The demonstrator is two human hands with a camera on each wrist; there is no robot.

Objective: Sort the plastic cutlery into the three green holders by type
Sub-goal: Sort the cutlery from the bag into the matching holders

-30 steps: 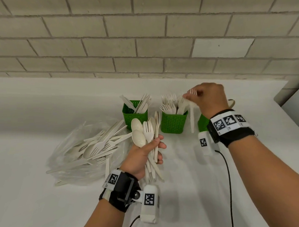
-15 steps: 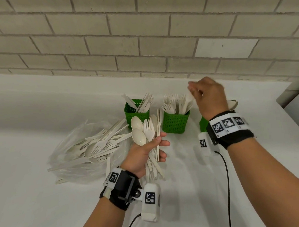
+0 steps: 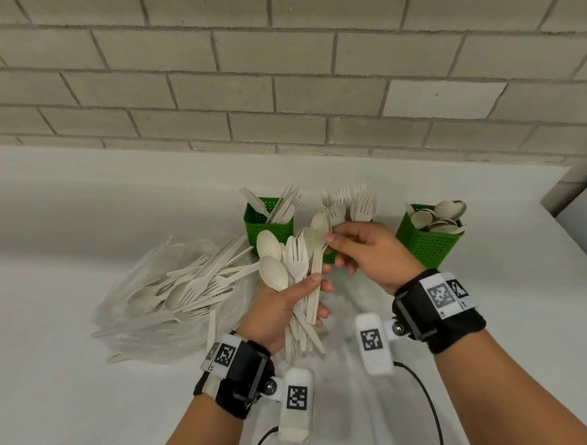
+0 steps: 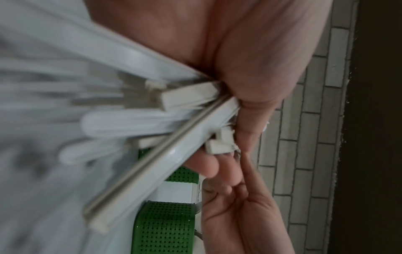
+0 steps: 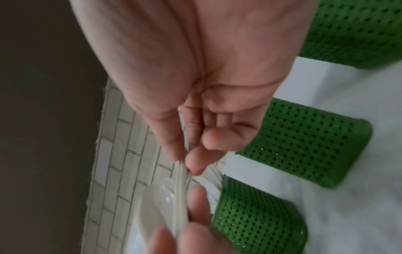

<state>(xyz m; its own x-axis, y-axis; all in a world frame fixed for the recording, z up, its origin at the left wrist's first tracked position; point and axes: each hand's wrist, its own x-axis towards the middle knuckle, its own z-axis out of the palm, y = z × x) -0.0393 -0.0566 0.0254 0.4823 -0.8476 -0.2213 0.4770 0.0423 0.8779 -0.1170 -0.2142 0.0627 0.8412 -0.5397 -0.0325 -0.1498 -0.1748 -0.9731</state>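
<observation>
Cutlery bundle [image 3: 296,272] sits clamped in my left hand [image 3: 279,310] above the surface; right hand [image 3: 371,252], back from the fork holder [image 3: 330,256] w/ fork dropped off, now pinches a spoon [image 3: 318,234], so spoon holder [image 3: 427,243] next.

The left hand [image 3: 279,307] is raised palm-up, its fingers curled round a bundle. The right hand [image 3: 371,252] reaches across just above it. The right thumb and fingertips [image 3: 330,238] pinch together.

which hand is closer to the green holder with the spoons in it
Right. The right hand is just left of the spoon holder, pinching a spoon from the bunch. The left hand grips that bunch of cutlery further left and nearer the person.
</observation>
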